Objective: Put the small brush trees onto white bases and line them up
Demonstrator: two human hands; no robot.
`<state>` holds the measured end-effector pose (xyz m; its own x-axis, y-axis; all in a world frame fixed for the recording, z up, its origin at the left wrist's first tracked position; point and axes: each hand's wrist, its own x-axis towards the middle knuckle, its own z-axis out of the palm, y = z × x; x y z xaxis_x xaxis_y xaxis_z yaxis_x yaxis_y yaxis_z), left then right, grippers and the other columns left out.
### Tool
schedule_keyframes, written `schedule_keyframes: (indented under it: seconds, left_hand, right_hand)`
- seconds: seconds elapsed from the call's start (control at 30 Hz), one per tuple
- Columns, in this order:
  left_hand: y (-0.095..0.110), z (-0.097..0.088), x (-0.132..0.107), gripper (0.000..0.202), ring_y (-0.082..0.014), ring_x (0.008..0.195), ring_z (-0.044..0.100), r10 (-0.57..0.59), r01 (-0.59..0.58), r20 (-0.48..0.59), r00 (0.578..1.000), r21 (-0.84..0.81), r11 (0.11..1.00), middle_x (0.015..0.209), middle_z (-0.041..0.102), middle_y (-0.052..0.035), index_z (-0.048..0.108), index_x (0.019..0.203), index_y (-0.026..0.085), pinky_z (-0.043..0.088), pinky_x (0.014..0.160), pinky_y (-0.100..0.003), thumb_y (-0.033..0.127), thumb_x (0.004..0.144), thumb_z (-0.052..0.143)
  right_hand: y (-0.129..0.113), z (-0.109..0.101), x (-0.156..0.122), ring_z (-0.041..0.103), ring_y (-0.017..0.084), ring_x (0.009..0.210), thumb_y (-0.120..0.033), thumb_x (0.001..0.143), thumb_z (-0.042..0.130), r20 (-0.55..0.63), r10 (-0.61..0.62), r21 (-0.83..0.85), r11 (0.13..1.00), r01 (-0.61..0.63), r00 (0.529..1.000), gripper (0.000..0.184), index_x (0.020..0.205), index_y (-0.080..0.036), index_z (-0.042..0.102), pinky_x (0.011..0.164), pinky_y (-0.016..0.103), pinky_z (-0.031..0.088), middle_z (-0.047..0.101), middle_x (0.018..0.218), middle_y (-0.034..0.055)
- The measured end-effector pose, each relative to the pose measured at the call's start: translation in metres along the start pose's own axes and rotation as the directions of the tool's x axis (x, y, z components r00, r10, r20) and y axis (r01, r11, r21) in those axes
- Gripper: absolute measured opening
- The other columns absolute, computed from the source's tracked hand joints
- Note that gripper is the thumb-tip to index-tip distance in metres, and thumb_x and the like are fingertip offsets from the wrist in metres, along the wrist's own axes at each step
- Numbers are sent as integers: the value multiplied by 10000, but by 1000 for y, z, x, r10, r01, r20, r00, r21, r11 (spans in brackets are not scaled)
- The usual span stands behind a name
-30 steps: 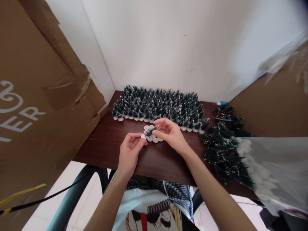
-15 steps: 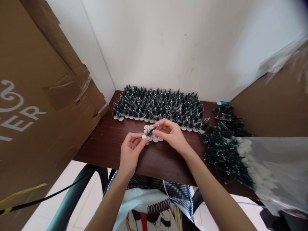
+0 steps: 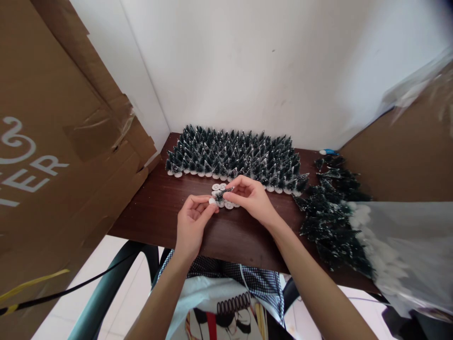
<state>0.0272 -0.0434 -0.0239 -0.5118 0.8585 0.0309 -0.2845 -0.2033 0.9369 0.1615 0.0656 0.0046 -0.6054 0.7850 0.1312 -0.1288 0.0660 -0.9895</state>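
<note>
My left hand (image 3: 193, 222) pinches a small white round base (image 3: 212, 201) between thumb and fingers. My right hand (image 3: 251, 196) pinches a tiny dark green miniature tree (image 3: 222, 192), lying sideways with its stem end toward the base. The two hands meet above a little cluster of loose white bases (image 3: 226, 204) on the dark wooden table (image 3: 155, 208). Behind them several rows of finished miniature trees (image 3: 233, 158) stand upright on white bases along the wall.
A heap of loose trees without bases (image 3: 329, 212) lies at the right, beside a clear plastic bag (image 3: 399, 245) with white pieces. Cardboard boxes (image 3: 60, 141) flank the table on the left and right. A chair arm (image 3: 106, 288) shows below the table edge.
Almost nothing has changed: the hands stay together, with the tree and base held close to each other.
</note>
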Motion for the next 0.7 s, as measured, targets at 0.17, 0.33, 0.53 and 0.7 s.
schedule_keyframes:
  seconds: [0.17,0.33,0.53,0.7]
  left_hand:
    - [0,0,0,238,-132,798,668,16,-16,-2,1000,3,1000,954,711,-30,636,863,173,535,830,-304,258,759,833]
    - [-1,-1,0,225,-128,812,671,14,-15,11,1000,5,1000,969,710,-27,641,875,175,540,833,-296,249,771,826]
    - [0,0,0,237,-135,803,667,5,-5,2,1000,23,1000,967,708,-38,644,878,170,545,826,-303,274,768,827]
    - [-1,0,0,251,-139,829,668,2,-2,4,1000,13,1000,960,697,-37,649,919,174,548,831,-297,271,768,824]
  right_hand:
    - [2,0,0,610,124,637,-470,681,872,-4,-15,-11,1000,15,1000,363,824,-201,674,583,258,488,665,712,-8]
    - [2,0,0,599,119,637,-453,699,866,3,-24,-10,1000,24,1000,347,839,-201,673,589,255,479,653,713,-13]
    - [1,0,0,593,118,634,-473,716,849,9,-39,-39,998,40,999,353,866,-203,677,593,258,476,649,720,-14]
    - [1,0,0,602,127,653,-463,719,846,6,-38,-35,999,38,999,340,877,-213,677,595,260,473,657,731,-13]
